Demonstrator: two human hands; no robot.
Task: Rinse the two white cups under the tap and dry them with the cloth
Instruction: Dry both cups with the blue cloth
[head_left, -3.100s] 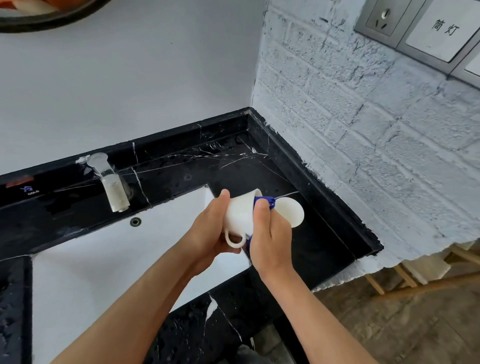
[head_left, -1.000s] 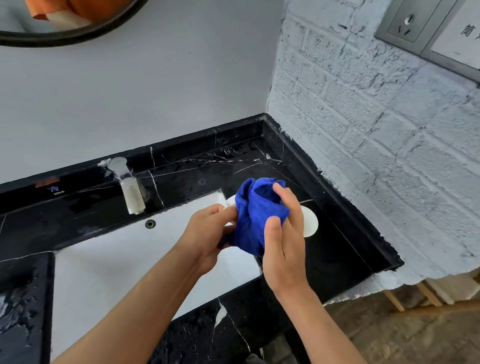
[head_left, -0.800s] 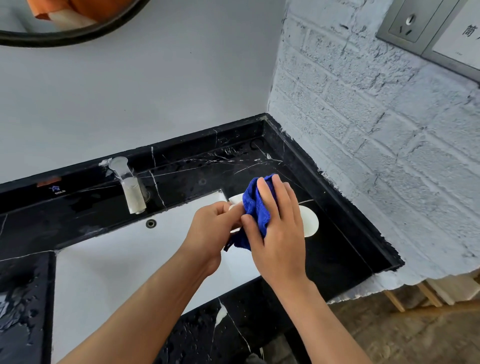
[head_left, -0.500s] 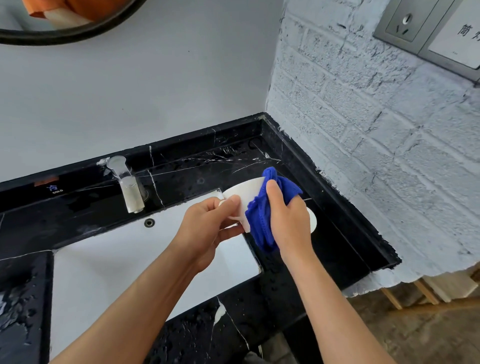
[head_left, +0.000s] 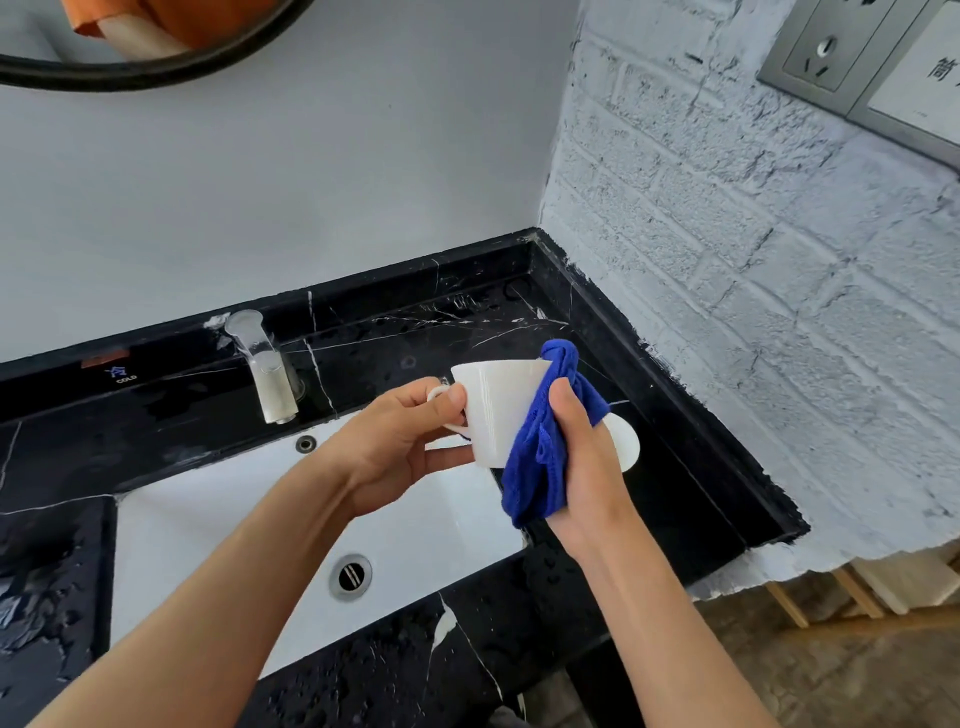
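My left hand (head_left: 400, 447) pinches the handle of a white cup (head_left: 496, 402), held upright above the right end of the white sink basin (head_left: 218, 525). My right hand (head_left: 587, 467) grips a blue cloth (head_left: 543, 457) pressed against the cup's right side, with a fold of it over the rim. A second white cup (head_left: 623, 441) stands on the black marble counter (head_left: 691, 493) behind my right hand, mostly hidden. The tap (head_left: 265, 371) stands at the back of the basin with no water running.
A drain (head_left: 350, 576) sits in the basin's front. The counter is wet with droplets. A painted brick wall (head_left: 753, 260) borders the counter on the right, with a socket plate (head_left: 815, 52) high up. A round mirror's rim (head_left: 156, 67) hangs above.
The cup was first on its side, then wrapped in the cloth. Now it is upright with its left side bare, and the cloth has slid to its right side.
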